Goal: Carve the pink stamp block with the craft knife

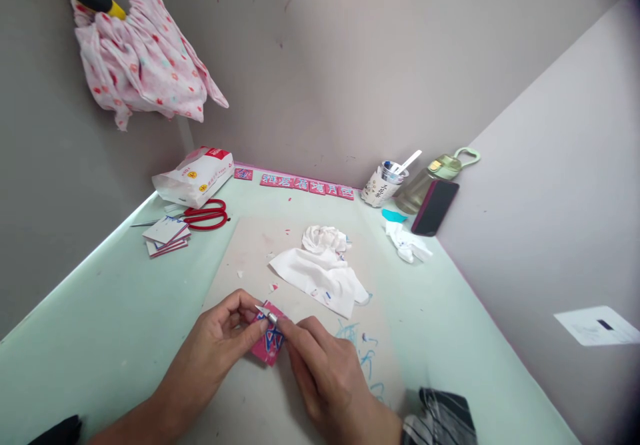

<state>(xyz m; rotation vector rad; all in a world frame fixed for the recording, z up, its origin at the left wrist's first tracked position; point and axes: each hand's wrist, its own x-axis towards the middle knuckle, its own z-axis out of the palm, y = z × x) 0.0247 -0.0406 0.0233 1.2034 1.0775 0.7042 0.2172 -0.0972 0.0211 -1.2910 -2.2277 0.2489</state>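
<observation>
My left hand pinches a small pink card bearing a blue-and-white painted character, with the thumb pressed on its face. In my right hand is a craft knife, held like a pen. Its pointed metal blade lies over the upper part of the card, close to my left thumb and fingers. Beneath both hands is a beige board with blue scribbles at its right side. A crumpled white tissue rests on the board just beyond the card, with small pink and white scraps near it.
Painted pink cards line the back edge. At left are a tissue pack, red-handled scissors and stacked cards. At right stand a paper-wrapped cup, a green bottle and a leaning phone, near another crumpled tissue.
</observation>
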